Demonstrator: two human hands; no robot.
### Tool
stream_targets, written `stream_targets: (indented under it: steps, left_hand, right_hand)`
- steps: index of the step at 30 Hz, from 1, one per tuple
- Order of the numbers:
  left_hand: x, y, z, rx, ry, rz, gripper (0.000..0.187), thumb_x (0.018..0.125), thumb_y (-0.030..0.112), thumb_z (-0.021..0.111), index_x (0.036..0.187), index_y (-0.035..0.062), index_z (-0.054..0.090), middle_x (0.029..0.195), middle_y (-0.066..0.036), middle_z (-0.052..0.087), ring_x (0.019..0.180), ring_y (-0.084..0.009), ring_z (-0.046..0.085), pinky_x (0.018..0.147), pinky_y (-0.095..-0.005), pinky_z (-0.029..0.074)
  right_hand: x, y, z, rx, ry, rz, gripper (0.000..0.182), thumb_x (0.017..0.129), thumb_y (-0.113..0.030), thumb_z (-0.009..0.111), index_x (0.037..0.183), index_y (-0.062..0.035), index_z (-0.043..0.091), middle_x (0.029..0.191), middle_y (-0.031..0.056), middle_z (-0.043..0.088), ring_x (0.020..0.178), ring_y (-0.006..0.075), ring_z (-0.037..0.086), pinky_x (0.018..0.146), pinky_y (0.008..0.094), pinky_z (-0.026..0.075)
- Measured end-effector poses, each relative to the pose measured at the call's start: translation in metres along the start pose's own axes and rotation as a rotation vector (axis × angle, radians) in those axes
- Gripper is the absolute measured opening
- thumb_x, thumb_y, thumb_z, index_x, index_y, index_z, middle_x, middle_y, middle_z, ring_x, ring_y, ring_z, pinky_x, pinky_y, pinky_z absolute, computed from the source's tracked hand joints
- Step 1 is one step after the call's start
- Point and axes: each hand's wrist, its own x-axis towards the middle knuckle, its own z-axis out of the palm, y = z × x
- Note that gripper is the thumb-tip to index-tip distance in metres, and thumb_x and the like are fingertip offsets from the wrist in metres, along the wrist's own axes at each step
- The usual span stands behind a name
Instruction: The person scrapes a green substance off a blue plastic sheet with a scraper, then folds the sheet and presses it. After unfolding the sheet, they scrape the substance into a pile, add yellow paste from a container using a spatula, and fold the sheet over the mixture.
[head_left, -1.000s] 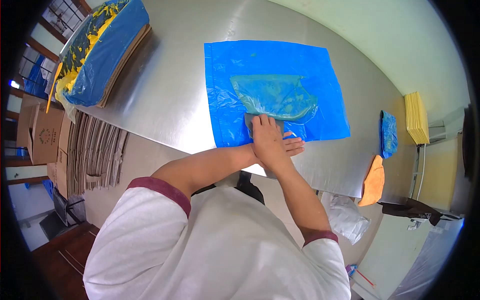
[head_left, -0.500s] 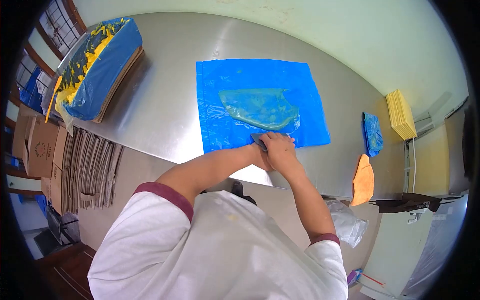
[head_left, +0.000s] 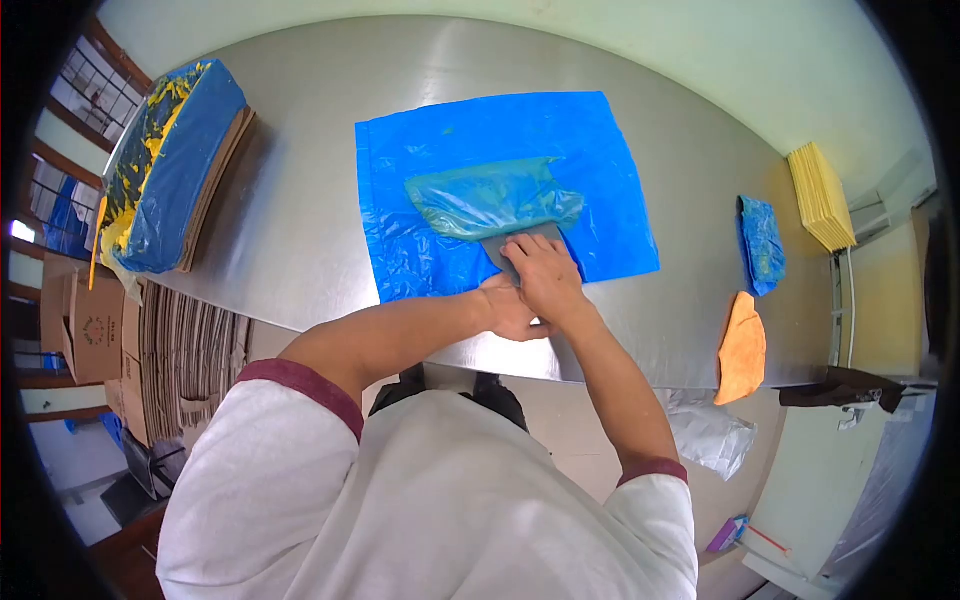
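Observation:
A blue plastic bag point(head_left: 500, 125) lies flat on the steel table, with creases along its near left part. A greenish patch of soft filling point(head_left: 490, 195) shows in its middle, seemingly beneath the film. Against the patch's near edge rests a flat dark grey scraper point(head_left: 500, 249). My right hand point(head_left: 545, 272) is closed over the scraper, fingers lying across its top. My left hand point(head_left: 510, 310) is just below, closed at the scraper's near end, overlapping the right hand; its fingers are partly hidden.
On the steel table point(head_left: 300, 190), a blue-lined box point(head_left: 195, 170) of yellow paste stands at left, with an orange stick point(head_left: 98, 245) at its edge. To the right lie a folded blue bag point(head_left: 762, 245), an orange cloth-like piece point(head_left: 742, 350) and a yellow ridged stack point(head_left: 822, 197). Flattened cardboard point(head_left: 190, 350) stands below left.
Both hands have pushed the scraper away from my body, onto the patch's near edge. The patch has become narrower, and more of the scraper shows. The whole view has shifted slightly.

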Motion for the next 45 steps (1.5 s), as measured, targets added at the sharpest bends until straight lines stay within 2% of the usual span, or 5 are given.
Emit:
stream_targets:
  steps: [15, 18, 31, 38, 45]
  left_hand:
    - [0.077, 0.000, 0.027, 0.223, 0.717, 0.220, 0.051, 0.091, 0.050, 0.052, 0.127, 0.0164, 0.063, 0.119, -0.019, 0.066, 0.109, -0.0350, 0.063, 0.100, -0.0492, 0.046]
    - [0.045, 0.036, -0.032, -0.038, 0.047, -0.137, 0.054, 0.094, 0.052, 0.049, 0.127, 0.0125, 0.062, 0.117, -0.021, 0.066, 0.107, -0.0373, 0.063, 0.101, -0.0488, 0.044]
    - [0.067, 0.012, 0.006, 0.146, 0.532, 0.118, 0.075, 0.096, 0.051, 0.046, 0.148, -0.0024, 0.034, 0.150, -0.025, 0.037, 0.145, -0.0392, 0.029, 0.123, -0.0500, 0.012]
    - [0.001, -0.006, -0.006, 0.152, 0.424, 0.095, 0.045, 0.097, 0.038, 0.051, 0.131, 0.0106, 0.057, 0.131, -0.018, 0.060, 0.121, -0.0334, 0.059, 0.104, -0.0478, 0.046]
    - [0.038, -0.059, 0.071, 0.006, 0.448, 0.219, 0.065, 0.096, 0.043, 0.046, 0.152, 0.0111, 0.032, 0.159, -0.016, 0.030, 0.145, -0.0306, 0.032, 0.118, -0.0457, 0.028]
  right_hand:
    - [-0.034, 0.047, -0.042, -0.026, -0.067, 0.035, 0.040, 0.073, -0.005, 0.067, 0.113, -0.0123, 0.068, 0.119, 0.0063, 0.067, 0.112, 0.0256, 0.061, 0.092, 0.0409, 0.045]
    - [-0.028, 0.066, -0.031, -0.039, -0.068, -0.014, 0.040, 0.074, -0.004, 0.066, 0.112, -0.0122, 0.068, 0.122, 0.0047, 0.066, 0.114, 0.0236, 0.060, 0.094, 0.0394, 0.044]
    - [0.010, 0.115, -0.041, 0.017, 0.005, -0.179, 0.046, 0.074, -0.002, 0.066, 0.119, -0.0098, 0.066, 0.128, 0.0055, 0.065, 0.122, 0.0232, 0.059, 0.101, 0.0407, 0.042]
    - [-0.005, 0.023, -0.063, 0.127, -0.158, -0.138, 0.043, 0.074, -0.008, 0.068, 0.117, -0.0086, 0.067, 0.121, 0.0103, 0.067, 0.117, 0.0275, 0.062, 0.099, 0.0419, 0.047]
    - [0.010, -0.024, 0.007, -0.026, -0.055, -0.029, 0.040, 0.073, -0.011, 0.069, 0.113, -0.0071, 0.067, 0.124, 0.0108, 0.066, 0.116, 0.0281, 0.062, 0.098, 0.0448, 0.048]
